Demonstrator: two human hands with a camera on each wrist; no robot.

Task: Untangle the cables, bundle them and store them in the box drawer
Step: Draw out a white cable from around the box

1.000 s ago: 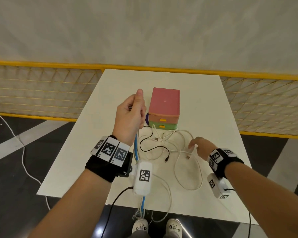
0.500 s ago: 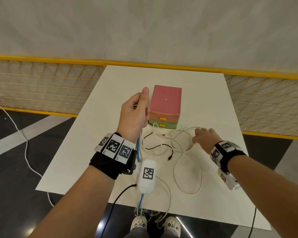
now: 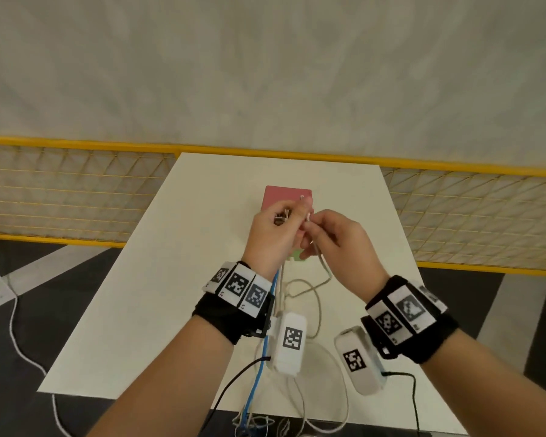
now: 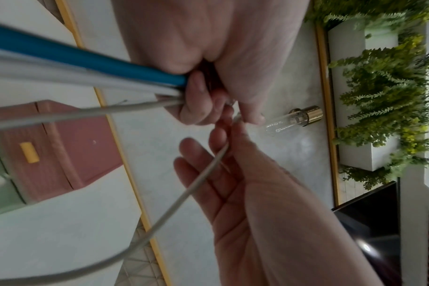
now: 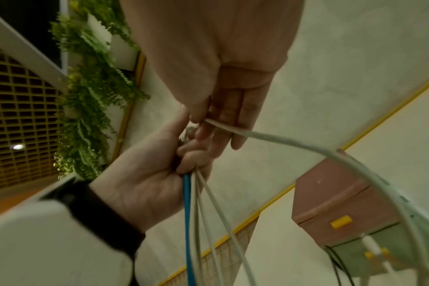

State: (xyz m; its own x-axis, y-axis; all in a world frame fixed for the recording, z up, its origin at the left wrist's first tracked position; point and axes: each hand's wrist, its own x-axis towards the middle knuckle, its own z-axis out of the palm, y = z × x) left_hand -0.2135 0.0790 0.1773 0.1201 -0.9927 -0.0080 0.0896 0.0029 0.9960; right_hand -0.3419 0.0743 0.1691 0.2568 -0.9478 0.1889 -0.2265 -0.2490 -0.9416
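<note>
Both hands are raised above the white table (image 3: 158, 294), in front of the stacked drawer box (image 3: 284, 193), which has a pink top and a green drawer below. My left hand (image 3: 292, 212) grips a bunch of cable ends: a blue cable (image 3: 256, 386) and several white ones hang from the fist past the table's near edge. My right hand (image 3: 309, 225) pinches the end of one white cable (image 3: 323, 269) right beside the left fingers. In the wrist views, the blue cable (image 4: 86, 60) leaves the left fist and the white cable (image 5: 306, 147) curves down toward the box (image 5: 331, 193).
A thin black cable (image 5: 336, 263) lies by the green drawer. Loose white loops (image 3: 319, 313) rest on the table under my wrists. A yellow-railed mesh fence (image 3: 76, 200) runs behind the table. On the dark floor at the left lies a white cord (image 3: 16, 342).
My right hand has lifted off the table with a white cable end and come up against the left hand. The left hand has shifted right, in front of the box.
</note>
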